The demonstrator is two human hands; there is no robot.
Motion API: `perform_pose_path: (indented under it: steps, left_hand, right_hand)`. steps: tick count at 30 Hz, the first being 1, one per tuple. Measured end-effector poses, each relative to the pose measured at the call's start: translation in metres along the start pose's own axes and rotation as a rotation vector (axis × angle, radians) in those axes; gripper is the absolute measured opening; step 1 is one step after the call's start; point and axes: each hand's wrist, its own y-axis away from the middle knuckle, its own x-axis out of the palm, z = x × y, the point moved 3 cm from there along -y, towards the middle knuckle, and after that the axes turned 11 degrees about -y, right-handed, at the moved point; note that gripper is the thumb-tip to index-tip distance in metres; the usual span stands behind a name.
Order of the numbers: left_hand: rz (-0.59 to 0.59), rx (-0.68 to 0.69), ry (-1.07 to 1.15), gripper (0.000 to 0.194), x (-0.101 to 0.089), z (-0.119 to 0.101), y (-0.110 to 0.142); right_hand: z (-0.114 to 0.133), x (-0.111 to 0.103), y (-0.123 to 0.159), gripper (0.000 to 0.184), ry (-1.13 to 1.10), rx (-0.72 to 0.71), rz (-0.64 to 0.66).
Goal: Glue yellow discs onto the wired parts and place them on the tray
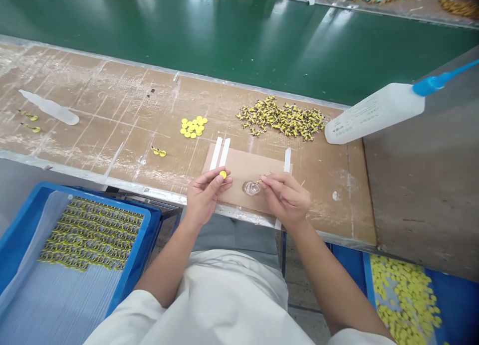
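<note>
My left hand (206, 193) pinches a small yellow disc (223, 174) between thumb and fingertips, above the cardboard sheet (243, 161). My right hand (286, 195) is closed on a tiny yellow piece (259, 181), mostly hidden by the fingertips. Just below those fingertips lies a small round transparent dish or blob (251, 187) on the cardboard. Beyond my hands are a loose group of yellow discs (193, 127) and a heap of small yellow-and-dark figures (282, 118). A few joined pieces (159, 151) lie to the left.
A white bottle with a blue nozzle (374, 113) leans at the right. White tape strips (216, 153) cross the cardboard. At lower left a blue tray (149, 225) carries rows of pieces; another at lower right holds yellow discs (404, 295). A green surface (224, 46) runs behind the table.
</note>
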Motion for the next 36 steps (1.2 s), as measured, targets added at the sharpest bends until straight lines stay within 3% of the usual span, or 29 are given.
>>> perform_pose_path:
  steps: [5,13,16,20,23,26,31,36]
  left_hand:
    - [0.024,0.003,0.009,0.023,0.000,0.000,0.000]
    - [0.018,-0.006,0.008,0.024,0.000,-0.001,0.000]
    - [0.035,-0.011,0.024,0.024,0.000,-0.002,0.002]
    - [0.036,-0.047,0.052,0.026,0.001,-0.004,0.010]
    - [0.045,-0.096,0.088,0.025,0.007,-0.006,0.020]
    - [0.086,-0.134,0.133,0.022,0.020,-0.010,0.033]
    - [0.169,-0.231,0.235,0.022,0.041,-0.013,0.052]
    - [0.229,-0.260,0.274,0.021,0.049,-0.022,0.064]
  right_hand:
    - [0.002,0.001,-0.001,0.032,-0.022,-0.062,0.006]
    - [0.003,0.002,-0.002,0.033,-0.032,-0.042,-0.015]
    - [0.004,-0.001,0.000,0.023,-0.064,0.069,-0.095]
    - [0.010,-0.005,0.004,0.012,-0.202,0.343,-0.305]
    - [0.020,-0.005,0.006,0.013,-0.405,0.555,-0.413]
    - [0.038,-0.002,0.005,0.015,-0.543,0.635,-0.451]
    - [0.072,0.007,0.001,0.014,-0.551,0.499,-0.474]
    - [0.092,0.015,-0.008,0.019,-0.478,0.317,-0.411]
